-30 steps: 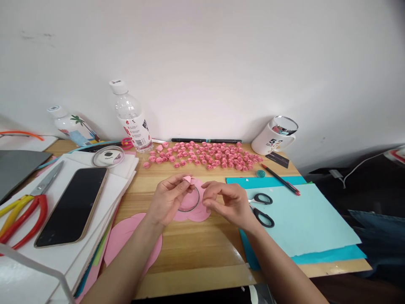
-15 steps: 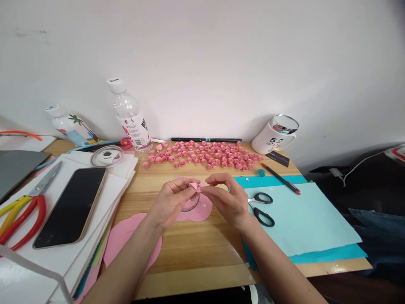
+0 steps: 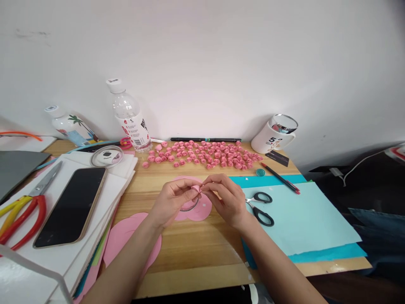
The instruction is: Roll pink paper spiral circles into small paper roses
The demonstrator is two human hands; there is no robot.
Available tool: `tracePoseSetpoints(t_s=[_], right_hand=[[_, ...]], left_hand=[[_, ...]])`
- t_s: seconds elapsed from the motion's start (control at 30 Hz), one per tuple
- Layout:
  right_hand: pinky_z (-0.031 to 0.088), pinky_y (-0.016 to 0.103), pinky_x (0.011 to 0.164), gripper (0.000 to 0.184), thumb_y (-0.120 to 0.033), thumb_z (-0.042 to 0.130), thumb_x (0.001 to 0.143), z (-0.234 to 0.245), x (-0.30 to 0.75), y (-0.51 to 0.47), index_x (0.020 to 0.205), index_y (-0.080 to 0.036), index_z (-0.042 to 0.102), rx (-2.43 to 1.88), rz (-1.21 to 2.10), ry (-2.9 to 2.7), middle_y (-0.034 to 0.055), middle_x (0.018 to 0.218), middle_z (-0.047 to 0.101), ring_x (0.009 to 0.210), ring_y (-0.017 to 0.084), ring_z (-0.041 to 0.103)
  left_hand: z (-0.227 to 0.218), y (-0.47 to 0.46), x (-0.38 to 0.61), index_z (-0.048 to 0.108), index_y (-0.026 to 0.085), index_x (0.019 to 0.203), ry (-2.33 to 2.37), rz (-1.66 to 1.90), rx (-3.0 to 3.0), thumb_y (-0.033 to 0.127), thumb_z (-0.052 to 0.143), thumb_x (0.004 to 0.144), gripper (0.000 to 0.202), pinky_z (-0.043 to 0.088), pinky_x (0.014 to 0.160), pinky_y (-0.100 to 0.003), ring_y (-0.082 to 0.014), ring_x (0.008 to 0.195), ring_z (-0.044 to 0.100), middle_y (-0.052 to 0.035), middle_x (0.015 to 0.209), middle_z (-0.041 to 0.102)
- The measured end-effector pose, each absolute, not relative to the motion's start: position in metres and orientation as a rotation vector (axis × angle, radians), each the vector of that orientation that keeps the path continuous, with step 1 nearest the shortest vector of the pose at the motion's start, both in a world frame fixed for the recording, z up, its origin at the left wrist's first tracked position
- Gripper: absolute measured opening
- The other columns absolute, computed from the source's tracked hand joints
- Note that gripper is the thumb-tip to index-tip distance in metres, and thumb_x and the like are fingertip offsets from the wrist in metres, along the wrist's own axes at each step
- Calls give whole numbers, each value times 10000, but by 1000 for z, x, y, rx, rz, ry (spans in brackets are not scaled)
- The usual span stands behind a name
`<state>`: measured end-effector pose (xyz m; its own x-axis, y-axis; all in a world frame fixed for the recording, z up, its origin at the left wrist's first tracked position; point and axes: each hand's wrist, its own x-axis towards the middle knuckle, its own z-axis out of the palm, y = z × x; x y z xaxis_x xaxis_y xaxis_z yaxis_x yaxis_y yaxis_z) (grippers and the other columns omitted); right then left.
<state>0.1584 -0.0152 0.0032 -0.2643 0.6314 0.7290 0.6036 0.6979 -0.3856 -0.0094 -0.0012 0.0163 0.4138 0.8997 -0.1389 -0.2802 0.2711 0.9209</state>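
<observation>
Between my two hands is a small curled piece of pink paper (image 3: 196, 188). My left hand (image 3: 172, 200) pinches it from the left with thumb and forefinger. The fingertips of my right hand (image 3: 226, 198) close on its right edge. Beneath my hands lies a pink paper cut-out (image 3: 202, 211) with rounded lobes, and a round ring-shaped thing (image 3: 189, 207), partly hidden, rests on it. Another stack of pink paper cut-outs (image 3: 131, 232) lies under my left forearm. Many rolled pink paper roses (image 3: 218, 156) are spread along the back of the table.
Black-handled scissors (image 3: 263, 207) lie on light blue paper (image 3: 310, 219) at right. A mug (image 3: 274, 134), a pen (image 3: 281, 179) and a teal cap (image 3: 260, 172) sit behind. On the left are a phone (image 3: 71, 207), red-and-yellow scissors (image 3: 25, 211) and a plastic bottle (image 3: 131, 118).
My right fingers have come down and closed together onto the pink paper piece, where the forefinger was raised before. The left hand still pinches it in nearly the same place.
</observation>
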Motion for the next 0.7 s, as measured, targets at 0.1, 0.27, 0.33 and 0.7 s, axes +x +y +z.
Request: tracePoseSetpoints(t_s=[0.1, 0.27, 0.33, 0.7], right_hand=[[502, 239, 624, 113, -118, 537, 849, 3, 158, -15, 895, -200, 600, -961, 44, -1958, 58, 863, 623, 758, 131, 606], [498, 233, 610, 127, -125, 529, 859, 2, 160, -15, 883, -205, 624, -968, 19, -1985, 61, 859, 631, 745, 127, 606], [498, 227, 602, 154, -118, 536, 855, 2, 160, -15, 897, -220, 644, -953, 26, -1984, 52, 858, 637, 728, 118, 606], [543, 245, 621, 152, -103, 569, 828, 11, 156, -16, 886, -219, 648, -876, 189, -1871, 47, 851, 657, 739, 132, 646]], left_hand=[[17, -2, -9, 703, 128, 816, 790, 915, 994, 240, 691, 724, 146, 444, 685, -247, -117, 721, 548, -47, 798, 633], [15, -2, -10, 700, 132, 828, 806, 903, 1022, 240, 687, 727, 148, 457, 680, -245, -117, 705, 575, -50, 800, 655], [16, -2, -11, 700, 131, 829, 809, 888, 1066, 244, 682, 731, 150, 457, 665, -241, -110, 679, 568, -45, 777, 650], [18, -1, -14, 688, 126, 819, 800, 877, 1180, 258, 661, 754, 149, 432, 585, -236, -99, 597, 527, -26, 686, 602]])
